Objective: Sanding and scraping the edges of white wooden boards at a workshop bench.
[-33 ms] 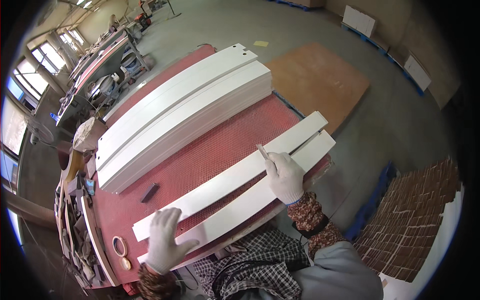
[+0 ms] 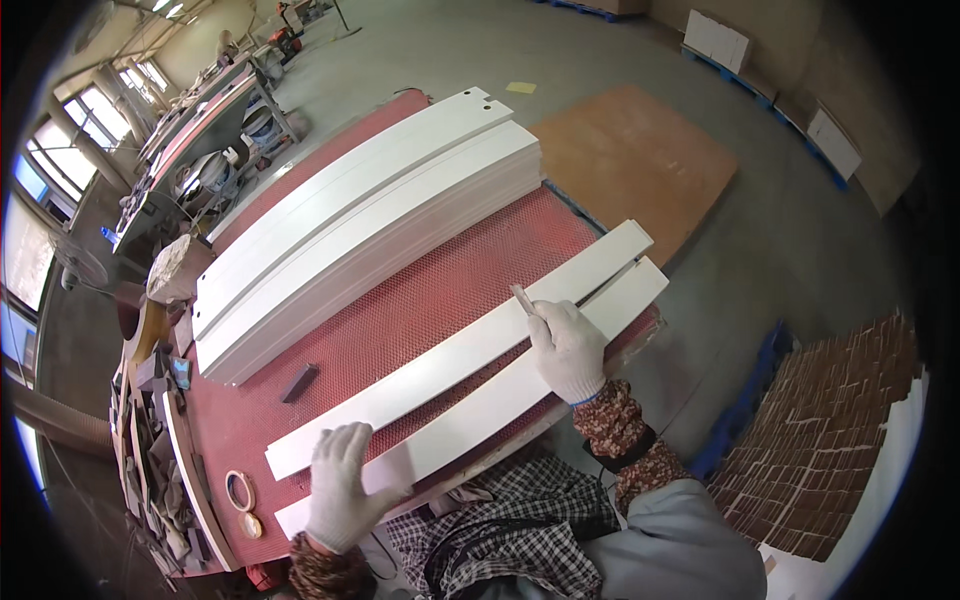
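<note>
Two long white boards lie side by side on the red textured mat, a far board (image 2: 450, 350) and a near board (image 2: 470, 425), with a narrow gap between them. My right hand (image 2: 570, 352), in a white knit glove, is closed round a small flat greyish strip (image 2: 522, 299) whose tip points over the far board; its exact kind is unclear. Over the left end of the near board is my gloved left hand (image 2: 345, 490), open with the thumb spread and nothing in it. Whether it touches the board I cannot tell.
Beyond the boards stands a stack of white panels (image 2: 370, 230). A dark block (image 2: 299, 383) and a tape roll (image 2: 240, 491) lie on the red mat (image 2: 410, 300). Scraps (image 2: 160, 470) crowd the left edge. At right, a pallet of brown pieces (image 2: 800, 450) stands on the floor.
My left hand has shifted slightly right along the boards, fingers still spread. My right hand stays nearly in place with the small strip.
</note>
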Available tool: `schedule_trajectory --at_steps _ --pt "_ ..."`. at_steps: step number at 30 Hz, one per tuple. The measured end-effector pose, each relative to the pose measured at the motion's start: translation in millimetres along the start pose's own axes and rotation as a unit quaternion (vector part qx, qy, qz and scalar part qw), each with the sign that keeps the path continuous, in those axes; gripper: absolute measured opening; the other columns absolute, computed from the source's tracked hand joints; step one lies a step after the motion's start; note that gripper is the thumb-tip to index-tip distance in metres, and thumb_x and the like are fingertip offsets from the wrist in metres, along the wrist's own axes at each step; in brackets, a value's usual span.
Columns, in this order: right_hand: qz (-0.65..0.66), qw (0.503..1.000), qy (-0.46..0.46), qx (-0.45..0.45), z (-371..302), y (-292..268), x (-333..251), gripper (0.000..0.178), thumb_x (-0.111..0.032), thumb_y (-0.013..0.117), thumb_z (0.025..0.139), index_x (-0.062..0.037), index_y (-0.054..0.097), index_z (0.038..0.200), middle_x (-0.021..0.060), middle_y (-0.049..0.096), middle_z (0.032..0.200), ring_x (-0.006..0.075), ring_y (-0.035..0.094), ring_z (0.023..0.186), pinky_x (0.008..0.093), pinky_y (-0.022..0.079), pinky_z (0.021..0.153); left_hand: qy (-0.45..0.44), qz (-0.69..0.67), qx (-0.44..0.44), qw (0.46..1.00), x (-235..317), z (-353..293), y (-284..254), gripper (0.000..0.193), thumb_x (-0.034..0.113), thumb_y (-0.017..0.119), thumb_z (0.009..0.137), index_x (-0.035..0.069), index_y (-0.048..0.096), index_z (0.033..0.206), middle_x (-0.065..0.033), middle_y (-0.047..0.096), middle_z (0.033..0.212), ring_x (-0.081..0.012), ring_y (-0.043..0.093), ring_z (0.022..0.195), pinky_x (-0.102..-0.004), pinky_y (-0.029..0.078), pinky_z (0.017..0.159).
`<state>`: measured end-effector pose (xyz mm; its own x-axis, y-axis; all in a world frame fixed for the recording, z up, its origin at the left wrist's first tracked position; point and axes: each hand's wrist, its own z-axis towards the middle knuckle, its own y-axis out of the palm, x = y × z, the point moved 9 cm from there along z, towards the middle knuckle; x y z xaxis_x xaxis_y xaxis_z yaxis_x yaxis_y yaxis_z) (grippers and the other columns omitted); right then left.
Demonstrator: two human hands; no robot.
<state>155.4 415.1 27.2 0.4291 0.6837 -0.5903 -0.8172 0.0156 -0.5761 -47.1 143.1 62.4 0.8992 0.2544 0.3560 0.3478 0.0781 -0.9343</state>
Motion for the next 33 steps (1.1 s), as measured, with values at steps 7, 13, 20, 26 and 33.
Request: schedule_trajectory --at_steps 7,13,20,26,33 --pt "0.012 0.998 -0.027 -0.057 -11.5 -6.0 -19.0 0.013 -0.021 0.065 0.100 -0.0098 0.069 0.105 0.0123 0.066 0.085 0.0346 0.069 0.074 0.0480 0.055 0.065 -0.105 0.012 0.072 0.992 14.1 -15.4 45.7 0.096 0.035 0.093 0.070 -0.002 0.049 0.147 -0.0226 0.060 0.135 -0.0441 0.053 0.129 -0.0575 0.036 0.116" --pt "-0.043 0.980 -0.096 -0.168 -45.0 -11.3 -37.9 0.010 -0.021 0.063 0.098 -0.0122 0.066 0.095 0.0091 0.065 0.083 0.0315 0.070 0.072 0.0470 0.057 0.064 -0.091 0.073 0.115 0.986 14.2 -11.9 62.2 0.086 0.039 0.092 0.070 0.002 0.055 0.139 -0.0182 0.064 0.124 -0.0384 0.057 0.117 -0.0523 0.040 0.107" --pt "-0.328 0.943 -0.002 -0.064 22.8 -103.6 140.6 0.026 -0.020 0.055 0.097 -0.0207 0.076 0.114 0.0071 0.073 0.094 0.0319 0.070 0.088 0.0480 0.057 0.072 -0.081 0.081 0.132 0.985 18.8 -11.3 59.6 0.086 0.039 0.093 0.070 0.002 0.055 0.138 -0.0178 0.064 0.122 -0.0384 0.058 0.117 -0.0528 0.041 0.108" --pt "-0.275 0.952 0.135 0.018 41.7 -168.9 165.4 0.024 -0.028 0.055 0.103 -0.0131 0.074 0.105 0.0153 0.071 0.098 0.0383 0.069 0.093 0.0529 0.056 0.078 -0.079 0.089 0.135 0.984 19.5 -11.7 57.6 0.084 0.036 0.093 0.070 0.003 0.055 0.136 -0.0171 0.063 0.121 -0.0374 0.057 0.115 -0.0524 0.041 0.106" --pt "-0.223 0.956 -0.138 -0.133 -1.3 -67.8 68.8 0.029 -0.015 0.056 0.095 -0.0197 0.075 0.117 0.0082 0.071 0.096 0.0350 0.071 0.086 0.0480 0.059 0.075 -0.068 0.092 0.147 0.983 14.9 -18.5 58.8 0.083 0.037 0.092 0.071 0.003 0.055 0.137 -0.0187 0.063 0.123 -0.0392 0.057 0.116 -0.0540 0.041 0.106"
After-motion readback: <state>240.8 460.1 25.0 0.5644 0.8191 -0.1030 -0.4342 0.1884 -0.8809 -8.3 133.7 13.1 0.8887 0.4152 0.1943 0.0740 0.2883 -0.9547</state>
